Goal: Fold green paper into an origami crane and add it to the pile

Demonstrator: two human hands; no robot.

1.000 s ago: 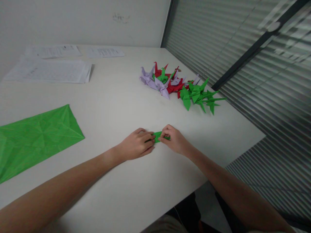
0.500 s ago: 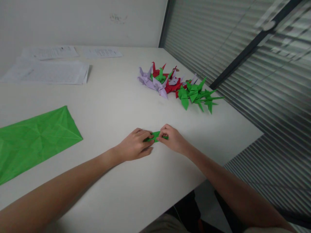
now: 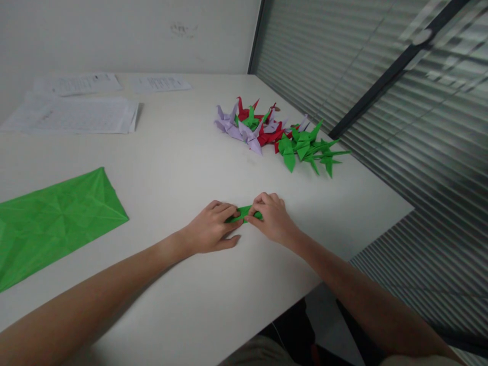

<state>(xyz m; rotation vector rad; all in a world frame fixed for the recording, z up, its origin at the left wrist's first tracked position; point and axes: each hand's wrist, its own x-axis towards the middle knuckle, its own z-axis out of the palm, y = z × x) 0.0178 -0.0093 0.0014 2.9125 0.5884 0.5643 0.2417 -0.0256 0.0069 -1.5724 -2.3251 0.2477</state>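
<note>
"Green paper strip point(image 3: 244, 210): where is it, and who has it?"

"It lies flat on the white worktop point(image 3: 171, 157), near the front edge, between the person's two hands. Both are touching it."

"How do the fingers stand?"

"On the right hand point(image 3: 272, 216), thumb and fingers are pinched together on the strip's right end. On the left hand point(image 3: 213, 229), the fingers are bent over the left end and press on it, while the thumb points out, apart from the paper. Whether those left fingers also grip it, I cannot tell."

"And around the hands?"

"Well to the left there's a large green sheet point(image 3: 63, 218), covered in crease lines and running out of view."

"Farther back?"

"Beyond the right hand, a cluster of folded paper cranes: lilac cranes point(image 3: 229, 122) on the left, red cranes point(image 3: 270, 136) in the middle with a little green among them, and more green cranes point(image 3: 303, 147) to the right."

"Anything past those?"

"Over on the far left, overlapping white papers point(image 3: 84, 114), and beside them a printed sheet point(image 3: 163, 84); the print is too small to read. Slatted blinds point(image 3: 324, 56) run along the right side, and a pale wall point(image 3: 114, 35) with a dark smudge point(image 3: 183, 29) stands at the back."
</note>
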